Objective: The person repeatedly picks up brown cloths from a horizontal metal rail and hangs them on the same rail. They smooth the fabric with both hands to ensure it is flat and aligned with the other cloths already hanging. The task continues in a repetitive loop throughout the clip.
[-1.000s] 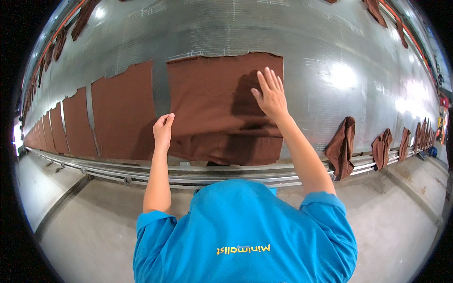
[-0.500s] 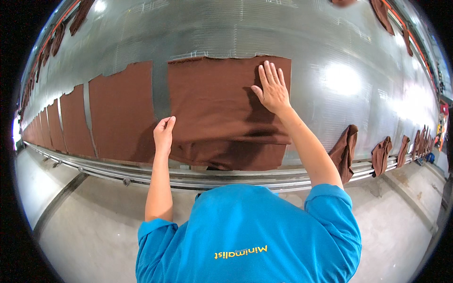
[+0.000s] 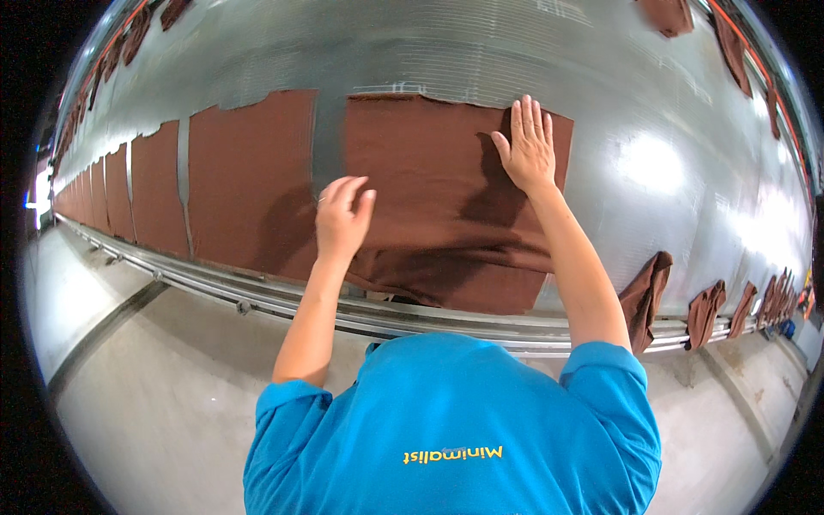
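Observation:
A brown fabric panel (image 3: 429, 163) lies in front of me on a long metal-grey table (image 3: 592, 197). Its upper part is mostly flat, while wrinkles and a fold run along its near side. On the panel's far right corner, my right hand (image 3: 527, 150) rests with the palm down and the fingers stretched out. My left hand (image 3: 343, 215) is over the panel's left edge, somewhat blurred, its fingers apart and nothing held. Whether the left hand touches the cloth I cannot tell. To its left, another brown panel (image 3: 249, 172) is spread flat.
Several more flat brown panels (image 3: 156, 184) line the table toward the left. Crumpled brown pieces (image 3: 645, 296) hang over the near edge at right, beside a metal rail (image 3: 429, 324). More brown cloth (image 3: 666, 15) lies along the far side.
My left hand has let go of the panel's left edge, opened and moved over the cloth. My right hand stays flat on the far right corner. The view has shifted and tilted slightly.

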The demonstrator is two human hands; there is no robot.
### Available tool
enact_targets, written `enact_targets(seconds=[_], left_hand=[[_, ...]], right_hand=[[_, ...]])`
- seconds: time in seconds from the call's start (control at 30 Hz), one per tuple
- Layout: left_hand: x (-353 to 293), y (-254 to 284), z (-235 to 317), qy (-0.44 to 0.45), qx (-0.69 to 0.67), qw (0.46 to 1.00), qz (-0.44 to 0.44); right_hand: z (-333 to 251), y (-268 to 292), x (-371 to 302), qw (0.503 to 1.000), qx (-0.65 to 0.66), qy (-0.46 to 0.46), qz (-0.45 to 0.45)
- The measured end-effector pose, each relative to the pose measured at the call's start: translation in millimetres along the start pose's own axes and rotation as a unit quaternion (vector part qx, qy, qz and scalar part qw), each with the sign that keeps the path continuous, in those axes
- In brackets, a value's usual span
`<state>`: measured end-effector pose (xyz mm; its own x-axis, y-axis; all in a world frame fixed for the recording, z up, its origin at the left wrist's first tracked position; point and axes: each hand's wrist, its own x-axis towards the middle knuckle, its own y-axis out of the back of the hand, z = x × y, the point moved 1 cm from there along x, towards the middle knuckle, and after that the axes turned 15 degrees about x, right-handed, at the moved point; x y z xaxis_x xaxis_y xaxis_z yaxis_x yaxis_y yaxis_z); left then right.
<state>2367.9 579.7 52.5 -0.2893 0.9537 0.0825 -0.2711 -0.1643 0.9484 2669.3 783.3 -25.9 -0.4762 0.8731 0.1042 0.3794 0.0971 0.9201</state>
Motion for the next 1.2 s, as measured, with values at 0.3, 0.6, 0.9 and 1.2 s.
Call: enact_targets(seconds=[0.3,0.6,0.9,1.2], left_hand=[[62,-69,3,-0.144,0.126,0.981,0.02],[128,-109,41,-0.109,0.142,0.983,0.029],[131,-107,33,-0.146,0.141,0.979,0.0],[135,-87,-36,-0.067,0.213,0.974,-0.031]], right_hand=[[-15,0,-16,1.0,0.001,0.007,-0.008],[-16,2,-16,1.0,0.004,0.003,-0.003],[-15,4,-17,1.0,0.015,-0.003,0.0],[-18,6,-15,1.0,0.026,0.003,0.016]])
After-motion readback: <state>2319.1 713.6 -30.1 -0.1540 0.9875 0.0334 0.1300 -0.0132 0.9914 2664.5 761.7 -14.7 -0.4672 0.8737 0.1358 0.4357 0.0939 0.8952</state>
